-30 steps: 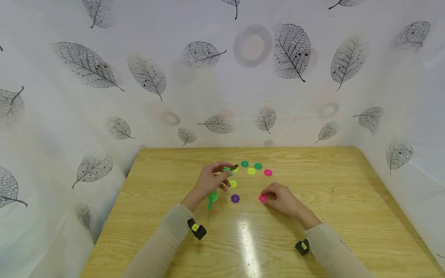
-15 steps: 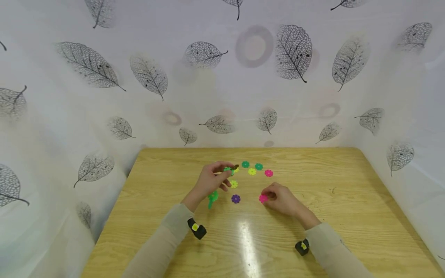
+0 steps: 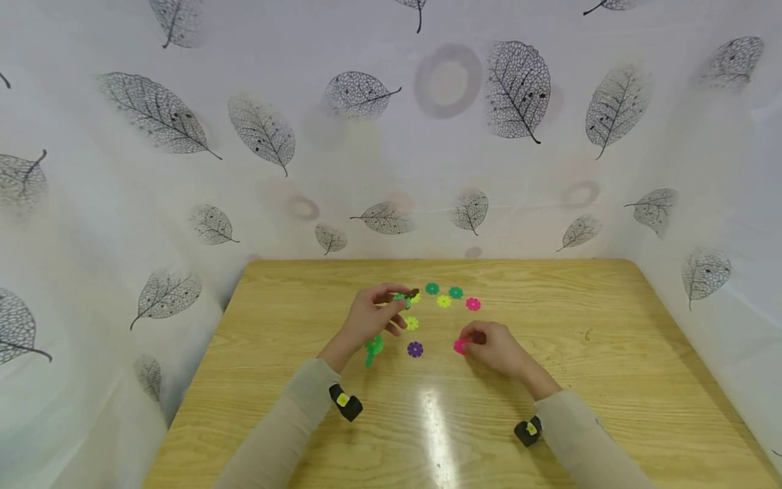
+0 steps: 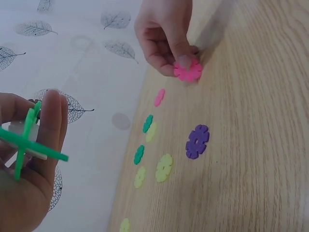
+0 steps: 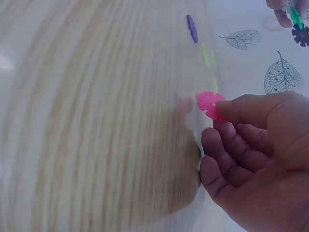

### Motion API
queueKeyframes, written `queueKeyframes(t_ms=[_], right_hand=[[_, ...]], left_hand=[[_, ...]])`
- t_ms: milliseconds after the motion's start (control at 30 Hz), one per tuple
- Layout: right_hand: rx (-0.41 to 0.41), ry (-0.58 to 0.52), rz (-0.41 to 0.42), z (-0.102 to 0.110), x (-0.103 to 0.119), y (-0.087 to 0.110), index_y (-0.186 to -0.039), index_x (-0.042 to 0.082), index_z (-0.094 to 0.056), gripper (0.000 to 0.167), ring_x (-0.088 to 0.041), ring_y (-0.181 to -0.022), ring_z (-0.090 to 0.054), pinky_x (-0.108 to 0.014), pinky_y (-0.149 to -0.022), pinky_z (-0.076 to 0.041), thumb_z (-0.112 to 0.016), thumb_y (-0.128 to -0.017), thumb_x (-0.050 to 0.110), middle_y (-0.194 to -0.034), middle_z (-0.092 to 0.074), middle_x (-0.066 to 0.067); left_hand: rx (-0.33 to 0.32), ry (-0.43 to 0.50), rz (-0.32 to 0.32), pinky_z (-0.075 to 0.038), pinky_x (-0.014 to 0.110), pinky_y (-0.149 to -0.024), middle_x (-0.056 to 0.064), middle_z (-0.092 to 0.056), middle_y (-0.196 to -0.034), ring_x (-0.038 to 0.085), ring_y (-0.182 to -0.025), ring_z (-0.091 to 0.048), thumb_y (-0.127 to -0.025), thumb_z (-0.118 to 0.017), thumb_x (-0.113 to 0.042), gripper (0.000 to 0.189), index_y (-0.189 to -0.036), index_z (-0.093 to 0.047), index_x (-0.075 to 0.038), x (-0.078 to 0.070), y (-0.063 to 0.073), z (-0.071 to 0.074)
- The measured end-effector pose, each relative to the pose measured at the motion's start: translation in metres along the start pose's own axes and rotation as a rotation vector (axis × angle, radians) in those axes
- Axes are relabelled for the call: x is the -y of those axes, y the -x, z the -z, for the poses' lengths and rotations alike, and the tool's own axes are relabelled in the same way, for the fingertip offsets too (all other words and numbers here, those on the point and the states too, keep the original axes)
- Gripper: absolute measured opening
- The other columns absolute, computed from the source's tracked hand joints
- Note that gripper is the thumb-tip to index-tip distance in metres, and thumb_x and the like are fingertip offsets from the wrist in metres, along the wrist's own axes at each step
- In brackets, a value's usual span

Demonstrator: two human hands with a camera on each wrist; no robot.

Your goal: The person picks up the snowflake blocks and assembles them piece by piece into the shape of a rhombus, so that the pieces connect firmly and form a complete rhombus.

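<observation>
My left hand (image 3: 369, 316) grips a small build of interlocking flower-shaped discs above the table's left middle. Green discs (image 4: 34, 145) cross each other in it, a white piece (image 4: 21, 129) sits between the fingers, and a dark brown disc (image 5: 300, 35) juts from the far end. The palm and fingers hide part of the build. To the right, my right hand (image 3: 497, 350) pinches a pink notched disc (image 5: 209, 103) by its edge between thumb and fingers, close over the wood. A purple disc (image 3: 415, 349) lies flat between the two hands.
Loose discs lie beyond the hands: a yellow one (image 3: 412, 324), another yellow disc (image 3: 444, 301), two teal discs (image 3: 432, 288) and a pink disc (image 3: 473, 304). The wooden table (image 3: 293, 435) ends at a white leaf-print curtain (image 3: 391, 163) behind and at both sides.
My right hand has shifted very slightly, and the pinched pink disc has moved a touch up and left with it. The left hand and its build have stayed in place.
</observation>
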State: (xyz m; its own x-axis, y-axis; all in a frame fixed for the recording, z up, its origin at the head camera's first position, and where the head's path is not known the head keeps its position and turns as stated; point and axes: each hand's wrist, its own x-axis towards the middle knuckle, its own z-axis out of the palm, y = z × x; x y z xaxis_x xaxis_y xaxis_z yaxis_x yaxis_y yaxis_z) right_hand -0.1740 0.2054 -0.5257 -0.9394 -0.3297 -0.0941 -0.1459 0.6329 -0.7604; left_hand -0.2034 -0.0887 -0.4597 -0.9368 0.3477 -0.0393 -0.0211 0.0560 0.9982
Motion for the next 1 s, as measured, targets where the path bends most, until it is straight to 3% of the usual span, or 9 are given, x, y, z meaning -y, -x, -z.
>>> queueKeyframes(t_ms=[200, 333, 467, 600, 700, 867, 1000], right_hand=[[-0.006, -0.06, 0.01, 0.004, 0.003, -0.003, -0.107, 0.004, -0.07, 0.008, -0.017, -0.084, -0.064, -0.023, -0.069, -0.057, -0.067, -0.099, 0.008, -0.095, -0.071, -0.004], [-0.039, -0.101, 0.036, 0.009, 0.008, -0.007, -0.111, 0.0, -0.068, 0.012, -0.021, -0.08, -0.067, -0.024, -0.063, -0.056, -0.065, -0.101, 0.007, -0.093, -0.071, -0.01], [-0.063, -0.169, 0.034, 0.016, 0.019, -0.01, -0.115, -0.002, -0.067, 0.017, -0.034, -0.078, -0.071, -0.031, -0.062, -0.06, -0.066, -0.102, 0.01, -0.092, -0.073, -0.02], [-0.089, -0.238, 0.036, 0.022, 0.03, -0.013, -0.119, -0.004, -0.066, 0.023, -0.041, -0.081, -0.072, -0.04, -0.071, -0.066, -0.066, -0.103, 0.012, -0.094, -0.072, -0.028], [-0.109, -0.263, 0.043, 0.025, 0.037, -0.016, -0.121, -0.004, -0.067, 0.024, -0.039, -0.081, -0.073, -0.045, -0.077, -0.067, -0.066, -0.104, 0.013, -0.095, -0.072, -0.027], [-0.129, -0.286, 0.069, 0.027, 0.048, -0.022, -0.122, -0.002, -0.068, 0.025, -0.033, -0.081, -0.075, -0.044, -0.079, -0.068, -0.066, -0.104, 0.015, -0.092, -0.076, -0.014], [-0.138, -0.311, 0.074, 0.026, 0.057, -0.025, -0.123, 0.0, -0.068, 0.025, -0.029, -0.08, -0.076, -0.037, -0.077, -0.067, -0.067, -0.104, 0.016, -0.091, -0.078, -0.009]], left_hand=[[0.009, 0.008, -0.002, -0.067, 0.036, -0.061, 0.008, -0.073, -0.1, 0.016, -0.066, -0.073, -0.102, -0.066, -0.007, 0.028, -0.129, -0.069, 0.001, -0.001, 0.001, 0.0], [0.011, 0.011, 0.002, -0.067, 0.036, -0.062, 0.014, -0.073, -0.104, 0.016, -0.067, -0.074, -0.102, -0.066, -0.006, 0.029, -0.13, -0.069, 0.001, -0.001, 0.0, -0.001], [0.011, 0.014, 0.008, -0.067, 0.035, -0.061, 0.02, -0.072, -0.109, 0.015, -0.067, -0.074, -0.102, -0.066, -0.006, 0.029, -0.13, -0.069, 0.001, -0.002, 0.0, -0.002], [0.015, 0.011, 0.013, -0.067, 0.035, -0.061, 0.02, -0.072, -0.113, 0.016, -0.068, -0.075, -0.102, -0.066, -0.007, 0.029, -0.131, -0.069, 0.0, -0.003, 0.001, -0.002], [0.022, 0.008, 0.013, -0.067, 0.035, -0.061, 0.02, -0.072, -0.116, 0.018, -0.07, -0.076, -0.103, -0.066, -0.008, 0.029, -0.131, -0.069, -0.001, -0.002, 0.001, -0.001], [0.03, 0.005, 0.009, -0.067, 0.035, -0.061, 0.022, -0.071, -0.118, 0.016, -0.07, -0.076, -0.103, -0.065, -0.008, 0.029, -0.131, -0.069, -0.002, -0.002, 0.001, -0.002], [0.036, -0.003, 0.01, -0.067, 0.034, -0.062, 0.025, -0.07, -0.118, 0.016, -0.071, -0.076, -0.103, -0.065, -0.008, 0.029, -0.131, -0.069, -0.003, -0.002, 0.001, -0.002]])
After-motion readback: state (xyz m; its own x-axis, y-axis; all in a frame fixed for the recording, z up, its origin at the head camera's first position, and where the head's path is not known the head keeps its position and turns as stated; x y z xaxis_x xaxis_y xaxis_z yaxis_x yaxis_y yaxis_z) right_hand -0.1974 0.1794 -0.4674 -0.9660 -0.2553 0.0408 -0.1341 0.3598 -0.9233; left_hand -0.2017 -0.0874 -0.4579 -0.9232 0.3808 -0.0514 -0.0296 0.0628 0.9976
